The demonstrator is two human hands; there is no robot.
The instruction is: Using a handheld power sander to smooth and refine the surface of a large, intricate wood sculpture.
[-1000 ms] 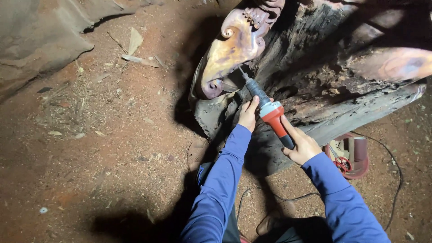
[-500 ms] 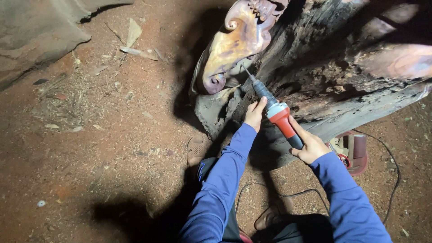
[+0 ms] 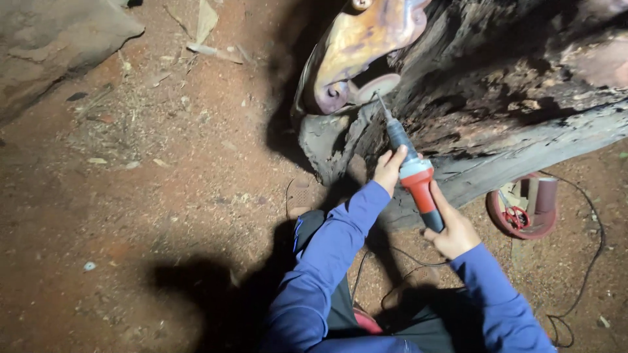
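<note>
A grey and red hand-held rotary grinder (image 3: 413,176) points up and left, its thin bit touching the carved, polished part (image 3: 356,52) of a big dark log (image 3: 497,111). My left hand (image 3: 390,168) wraps the tool's front barrel. Gripping the red rear handle lower down is my right hand (image 3: 451,230). Both arms wear blue sleeves. The carved piece is glossy brown and purple with curled shapes.
Red dirt ground (image 3: 163,196) with wood chips spreads to the left. A grey rock slab (image 3: 52,39) lies at the top left. A red round container (image 3: 526,209) with small tools sits under the log at right. A black cable (image 3: 589,261) loops across the ground.
The view has shifted down and closer. The grinder's bit has moved along the carving's lower edge, with both hands still gripping the tool.
</note>
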